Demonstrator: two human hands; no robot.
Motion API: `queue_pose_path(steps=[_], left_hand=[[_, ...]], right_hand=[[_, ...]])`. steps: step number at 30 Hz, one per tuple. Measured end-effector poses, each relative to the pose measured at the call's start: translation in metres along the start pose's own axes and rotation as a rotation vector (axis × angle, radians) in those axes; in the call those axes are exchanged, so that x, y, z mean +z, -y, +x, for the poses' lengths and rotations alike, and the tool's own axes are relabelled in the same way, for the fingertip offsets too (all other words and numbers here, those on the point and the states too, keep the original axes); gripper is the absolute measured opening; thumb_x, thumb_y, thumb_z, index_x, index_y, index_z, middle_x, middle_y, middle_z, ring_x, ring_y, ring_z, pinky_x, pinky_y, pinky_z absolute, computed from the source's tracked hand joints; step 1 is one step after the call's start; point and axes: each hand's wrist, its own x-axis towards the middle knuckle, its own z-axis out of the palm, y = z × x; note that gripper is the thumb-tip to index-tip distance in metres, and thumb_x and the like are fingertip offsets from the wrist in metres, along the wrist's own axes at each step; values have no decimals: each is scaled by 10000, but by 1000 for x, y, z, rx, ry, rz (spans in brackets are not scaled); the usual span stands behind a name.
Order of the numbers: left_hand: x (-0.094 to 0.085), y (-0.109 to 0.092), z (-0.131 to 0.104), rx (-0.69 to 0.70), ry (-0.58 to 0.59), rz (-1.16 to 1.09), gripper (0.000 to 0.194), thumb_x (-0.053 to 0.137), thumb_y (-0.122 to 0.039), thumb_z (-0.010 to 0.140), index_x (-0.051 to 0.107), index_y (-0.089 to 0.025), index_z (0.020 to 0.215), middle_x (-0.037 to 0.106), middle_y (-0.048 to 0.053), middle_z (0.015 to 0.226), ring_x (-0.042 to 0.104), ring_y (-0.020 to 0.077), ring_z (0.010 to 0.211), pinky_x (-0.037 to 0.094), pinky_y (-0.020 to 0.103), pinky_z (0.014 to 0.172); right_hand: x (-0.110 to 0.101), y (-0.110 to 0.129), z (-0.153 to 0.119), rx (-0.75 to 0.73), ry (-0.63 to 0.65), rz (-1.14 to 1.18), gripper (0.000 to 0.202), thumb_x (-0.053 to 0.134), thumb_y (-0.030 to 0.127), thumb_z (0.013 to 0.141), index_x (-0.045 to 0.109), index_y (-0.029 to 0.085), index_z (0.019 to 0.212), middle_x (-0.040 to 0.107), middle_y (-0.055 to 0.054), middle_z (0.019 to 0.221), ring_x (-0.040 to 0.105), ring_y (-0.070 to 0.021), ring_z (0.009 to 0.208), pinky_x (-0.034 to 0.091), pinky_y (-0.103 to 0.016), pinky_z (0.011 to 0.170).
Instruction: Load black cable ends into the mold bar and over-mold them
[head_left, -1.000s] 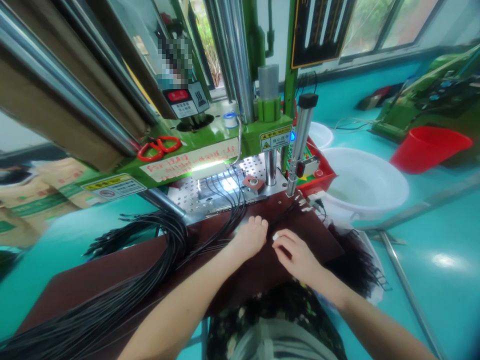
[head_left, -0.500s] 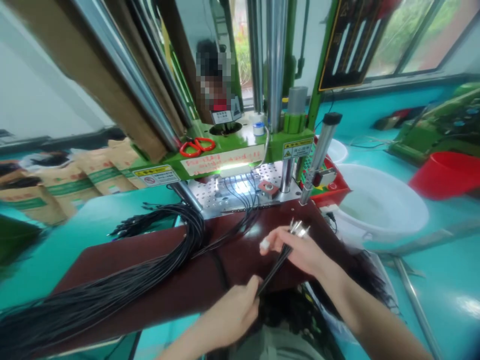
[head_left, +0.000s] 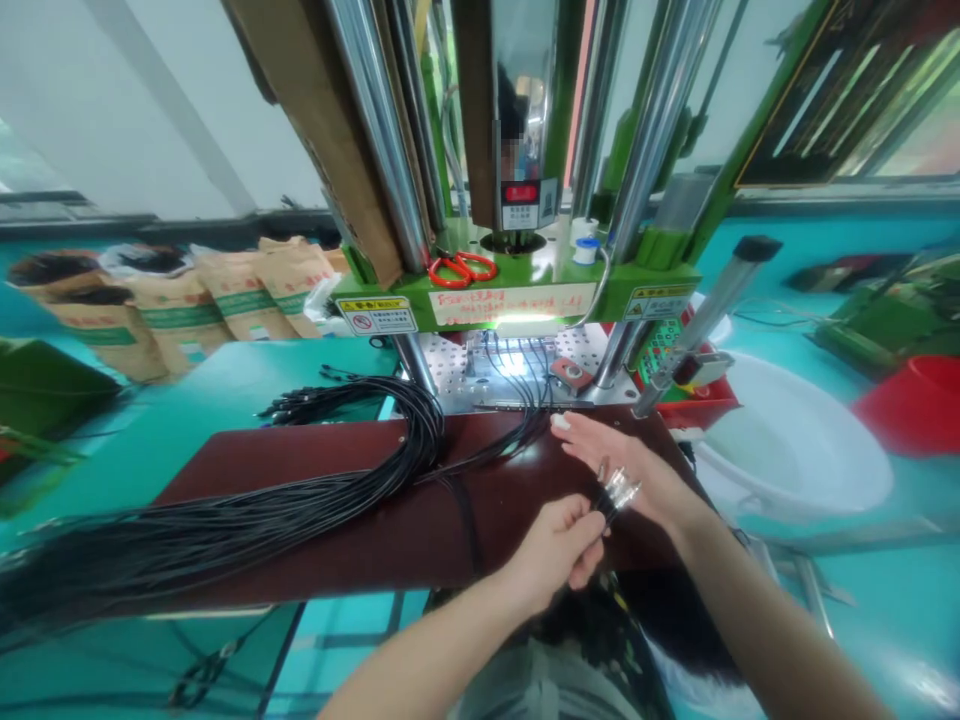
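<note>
My left hand (head_left: 562, 550) is closed around a bunch of black cables (head_left: 606, 508) just below their silvery metal ends (head_left: 621, 488). Beside those ends, my right hand (head_left: 619, 460) is open, its fingers stretched toward the press; a white covering (head_left: 560, 423) is on one fingertip. Whether the metal ends touch the right palm I cannot tell. A thick bundle of black cables (head_left: 300, 510) lies looped across the brown tabletop (head_left: 375, 560). Several thin cables (head_left: 536, 405) run from the lit plate of the green press (head_left: 412, 310) onto the tabletop.
Red-handled scissors (head_left: 463, 268) and a blue-white spool (head_left: 586, 250) sit on the press ledge. A metal post (head_left: 697, 320) rises at the table's right corner, near a large white tub (head_left: 810, 440) and a red bucket (head_left: 915, 405). Paper sacks (head_left: 169, 315) stand at left.
My left hand has moved up the bunch to just below the metal ends. My right hand has let go of it and its fingers have straightened. The view has shifted left.
</note>
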Motion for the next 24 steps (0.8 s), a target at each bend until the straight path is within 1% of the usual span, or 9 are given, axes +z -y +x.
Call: queue_pose_path(steps=[3, 5, 9, 11, 13, 15, 17, 20, 24], left_hand=[[3, 0, 7, 13, -18, -9, 347, 568, -476, 737, 428, -161, 703, 477, -56, 469, 346, 30, 312, 222, 160, 319], [5, -2, 12, 18, 3, -51, 335, 564, -469, 739, 429, -162, 736, 485, -54, 482, 361, 37, 322, 248, 162, 323], [5, -9, 12, 33, 34, -103, 334, 576, -462, 732, 418, -169, 757, 465, -62, 479, 338, 37, 316, 220, 158, 312], [3, -14, 2, 82, 1, -137, 325, 575, -455, 742, 422, -173, 794, 423, -84, 470, 290, 25, 310, 189, 150, 314], [1, -18, -15, 147, -6, -153, 327, 556, -467, 763, 430, -175, 841, 396, -95, 461, 261, 21, 310, 189, 148, 320], [3, -19, -35, 174, 66, -124, 359, 541, -505, 767, 440, -168, 837, 404, -83, 476, 279, 21, 331, 220, 149, 337], [6, -18, -55, 178, 192, -27, 388, 525, -539, 764, 454, -159, 799, 429, -57, 525, 335, 24, 388, 282, 149, 382], [10, -9, -72, 186, 281, 181, 392, 476, -546, 787, 482, -155, 772, 463, -29, 605, 422, 43, 503, 384, 161, 506], [-1, 7, -74, 277, 274, 368, 345, 466, -501, 802, 518, -161, 830, 530, 11, 747, 514, 99, 669, 452, 207, 665]], right_hand=[[-4, 8, 2, 102, 110, -288, 487, 443, 483, 858, 454, 267, 1295, 440, -59, 1361, 370, -220, 1261, 222, -453, 1060], [-4, 7, 2, 161, 183, -356, 499, 461, 475, 853, 446, 259, 1302, 430, -67, 1367, 369, -225, 1261, 224, -459, 1056], [-3, -4, 3, 212, 226, -60, 603, 411, 617, 807, 495, 236, 1267, 503, -88, 1302, 414, -239, 1230, 255, -449, 1043], [0, -12, 5, 212, 143, 158, 594, 346, 634, 821, 546, 235, 1214, 539, -88, 1265, 432, -238, 1216, 271, -446, 1037], [8, -18, 11, 212, 28, 257, 498, 371, 567, 848, 593, 233, 1143, 574, -85, 1223, 469, -231, 1185, 295, -440, 1027], [24, -23, 19, 219, -35, 215, 379, 470, 465, 841, 612, 212, 1086, 633, -91, 1123, 562, -226, 1073, 352, -432, 985], [47, -26, 29, 217, -4, 74, 296, 526, 376, 826, 612, 185, 1035, 676, -84, 970, 641, -208, 888, 426, -414, 897], [89, -29, 44, 167, 179, -171, 219, 481, 304, 854, 563, 179, 1014, 664, -34, 772, 643, -158, 674, 490, -349, 735], [138, -42, 59, 74, 426, -326, 353, 409, 202, 868, 382, 205, 1221, 627, 10, 747, 618, -116, 628, 488, -280, 661]])
